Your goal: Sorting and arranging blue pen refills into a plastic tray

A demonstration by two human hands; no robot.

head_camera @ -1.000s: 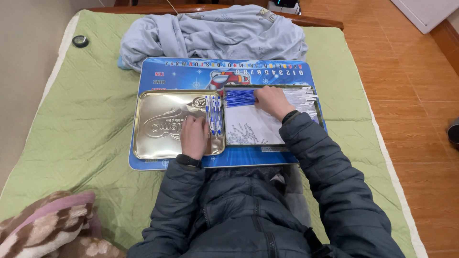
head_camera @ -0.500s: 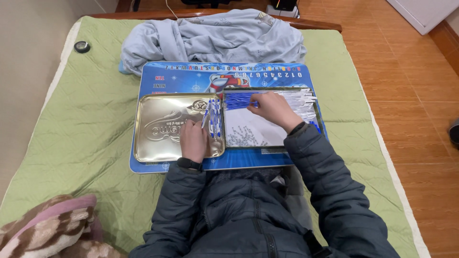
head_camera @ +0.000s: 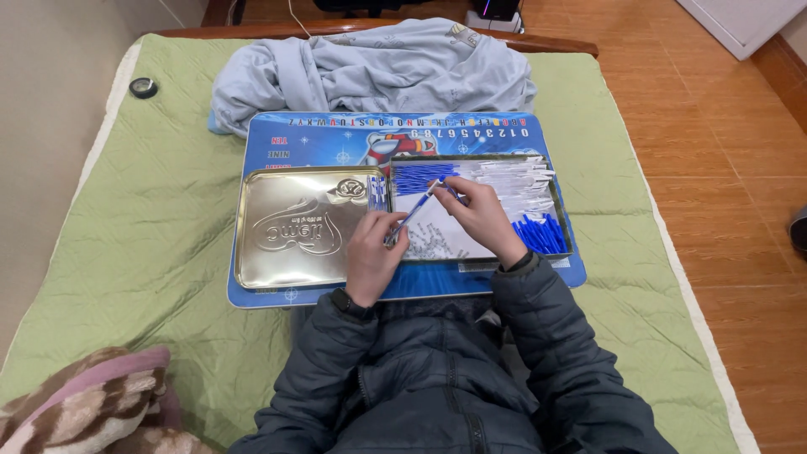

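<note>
Both hands hold pen mid-tray.

A gold tin lid lies on a blue board printed with white and red. The bedspread is green and quilted, the crumpled shirt pale blue, the pen blue and white.
</note>
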